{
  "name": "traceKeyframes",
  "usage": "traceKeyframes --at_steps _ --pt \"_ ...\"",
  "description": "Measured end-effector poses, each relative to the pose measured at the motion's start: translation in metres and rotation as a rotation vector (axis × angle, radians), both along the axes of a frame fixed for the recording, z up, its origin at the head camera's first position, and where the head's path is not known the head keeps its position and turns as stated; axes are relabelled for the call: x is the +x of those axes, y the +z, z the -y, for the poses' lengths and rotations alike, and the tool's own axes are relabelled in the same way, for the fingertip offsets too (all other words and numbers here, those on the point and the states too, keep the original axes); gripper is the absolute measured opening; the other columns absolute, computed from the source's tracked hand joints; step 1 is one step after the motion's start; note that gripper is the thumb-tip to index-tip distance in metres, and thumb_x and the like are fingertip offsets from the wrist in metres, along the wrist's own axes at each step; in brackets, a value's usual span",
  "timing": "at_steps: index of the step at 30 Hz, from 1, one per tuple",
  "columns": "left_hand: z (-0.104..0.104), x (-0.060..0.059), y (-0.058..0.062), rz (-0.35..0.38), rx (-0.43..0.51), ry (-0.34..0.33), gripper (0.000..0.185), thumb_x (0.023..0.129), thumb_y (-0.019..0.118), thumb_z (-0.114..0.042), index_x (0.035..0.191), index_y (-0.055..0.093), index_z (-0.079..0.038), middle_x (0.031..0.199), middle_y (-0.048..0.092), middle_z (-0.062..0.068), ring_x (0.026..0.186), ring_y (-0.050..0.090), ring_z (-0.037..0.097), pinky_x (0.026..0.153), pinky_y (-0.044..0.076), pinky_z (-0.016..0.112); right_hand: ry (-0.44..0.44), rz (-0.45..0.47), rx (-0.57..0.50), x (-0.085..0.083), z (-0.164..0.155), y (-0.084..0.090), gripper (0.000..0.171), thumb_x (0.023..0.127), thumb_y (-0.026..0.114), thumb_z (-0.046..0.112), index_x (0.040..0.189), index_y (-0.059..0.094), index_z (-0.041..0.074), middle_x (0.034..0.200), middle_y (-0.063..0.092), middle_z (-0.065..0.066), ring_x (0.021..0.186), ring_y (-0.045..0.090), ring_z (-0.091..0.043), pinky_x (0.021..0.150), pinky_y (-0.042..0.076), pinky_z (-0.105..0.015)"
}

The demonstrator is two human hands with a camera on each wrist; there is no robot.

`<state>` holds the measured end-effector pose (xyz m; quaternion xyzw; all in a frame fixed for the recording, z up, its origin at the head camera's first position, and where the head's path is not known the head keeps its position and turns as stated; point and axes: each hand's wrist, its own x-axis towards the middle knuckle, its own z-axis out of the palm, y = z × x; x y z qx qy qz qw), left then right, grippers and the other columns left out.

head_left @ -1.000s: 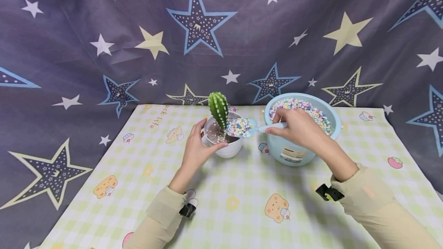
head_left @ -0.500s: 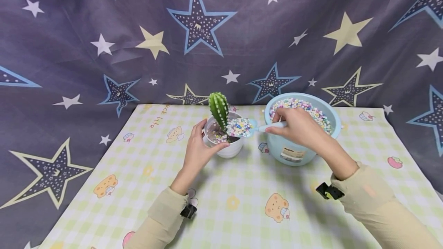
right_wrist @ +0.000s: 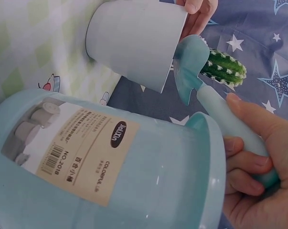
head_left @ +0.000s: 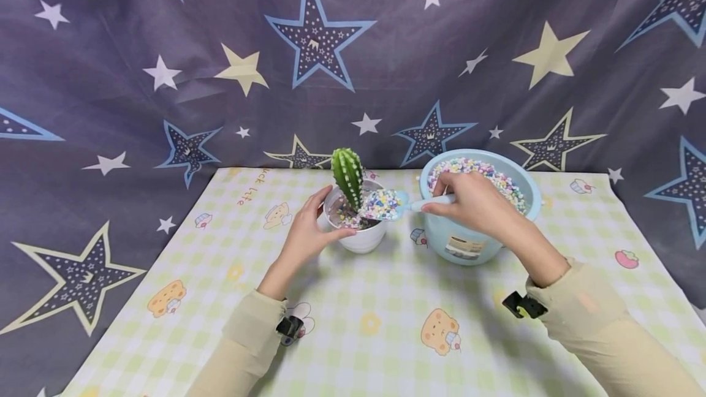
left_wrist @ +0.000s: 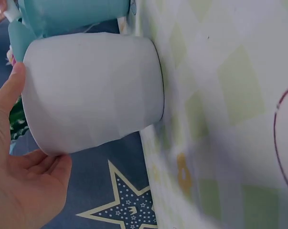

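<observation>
- Head view: at frame centre, the left hand (head_left: 305,234) cupped the white pot (head_left: 358,234), fingers curled round its rim. The right hand (head_left: 474,204) gripped the blue scoop (head_left: 394,203), heaped with coloured pebbles, tilted over the pot beside the cactus (head_left: 347,175). The blue bucket (head_left: 469,244) stood just right of the pot.
- Left wrist view: only here, the pot's bare side wall showed, thumb on the rim at the left edge.
- Right wrist view: only here, the bucket's label (right_wrist: 77,150) and the fingers wrapped round the scoop's handle, lower right, showed.
</observation>
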<state>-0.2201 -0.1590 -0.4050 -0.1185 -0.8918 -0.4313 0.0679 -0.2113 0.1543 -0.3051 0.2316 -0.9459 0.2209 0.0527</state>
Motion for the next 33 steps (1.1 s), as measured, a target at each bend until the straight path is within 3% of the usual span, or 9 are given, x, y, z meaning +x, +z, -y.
traceKeyframes --at_steps 6,27,33 --pt "-0.006 0.004 -0.003 0.006 0.022 0.035 0.105 0.070 0.091 -0.036 0.154 0.035 -0.006 0.157 0.040 0.015 0.143 0.042 0.032 0.120 0.037 0.040 -0.004 0.001 0.007 0.001 -0.001 0.000 0.027 0.085 0.079 0.034 0.088 0.066 0.010 0.072 0.067 0.000 0.059 0.047 -0.013 0.060 0.041 -0.027" --pt "-0.029 0.022 0.000 -0.029 -0.040 0.208 0.108 0.068 0.089 -0.047 0.153 0.036 -0.006 0.156 0.041 0.013 0.142 0.043 0.034 0.119 0.037 0.051 -0.008 0.022 0.036 0.001 0.001 0.002 0.027 0.085 0.079 0.035 0.087 0.066 0.011 0.074 0.066 0.000 0.060 0.047 -0.014 0.059 0.040 -0.028" --pt "-0.029 0.021 0.000 -0.039 -0.035 0.192 0.109 0.069 0.089 -0.047 0.153 0.033 -0.004 0.156 0.039 0.014 0.142 0.042 0.035 0.119 0.037 0.051 -0.003 0.023 0.045 0.000 0.001 0.005 0.027 0.085 0.079 0.035 0.087 0.066 0.012 0.075 0.066 0.000 0.062 0.049 -0.015 0.061 0.040 -0.028"
